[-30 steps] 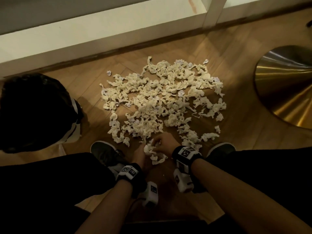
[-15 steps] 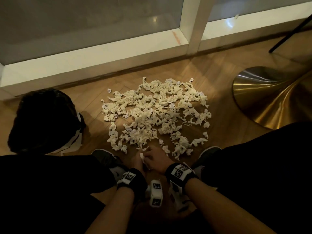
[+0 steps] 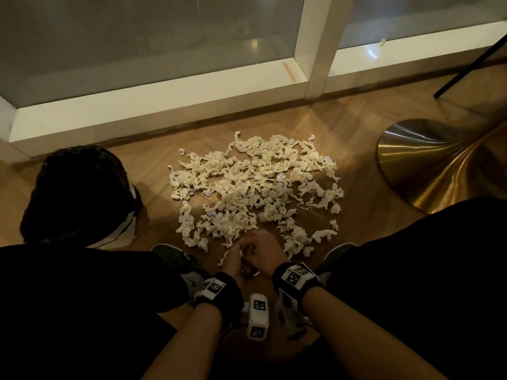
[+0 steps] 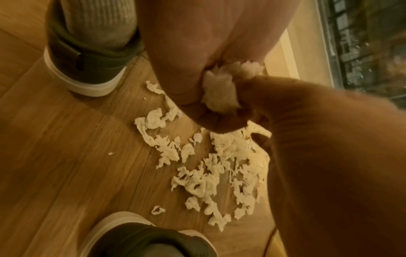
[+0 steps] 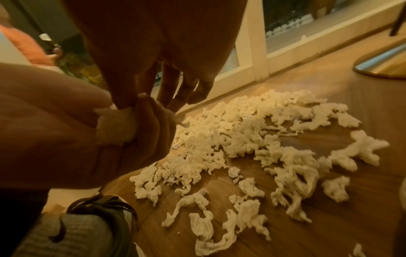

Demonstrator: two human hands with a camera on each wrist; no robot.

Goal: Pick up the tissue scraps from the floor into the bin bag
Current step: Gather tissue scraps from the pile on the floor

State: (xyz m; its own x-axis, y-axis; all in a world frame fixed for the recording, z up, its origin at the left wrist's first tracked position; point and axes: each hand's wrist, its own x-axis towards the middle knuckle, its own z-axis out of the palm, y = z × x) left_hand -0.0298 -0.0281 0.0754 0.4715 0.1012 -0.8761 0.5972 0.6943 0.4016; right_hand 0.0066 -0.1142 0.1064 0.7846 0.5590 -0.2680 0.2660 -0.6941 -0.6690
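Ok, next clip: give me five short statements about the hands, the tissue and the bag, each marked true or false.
1. The left hand grips a wad of tissue. True.
2. The bin bag stands right of the scraps. False: in the head view it stands left of them.
3. Most scraps are still on the floor. True.
4. The right hand is reaching into the bag. False: it is by the left hand at the pile's near edge.
5. A shoe stands on top of the pile. False: both shoes are beside its near edge.
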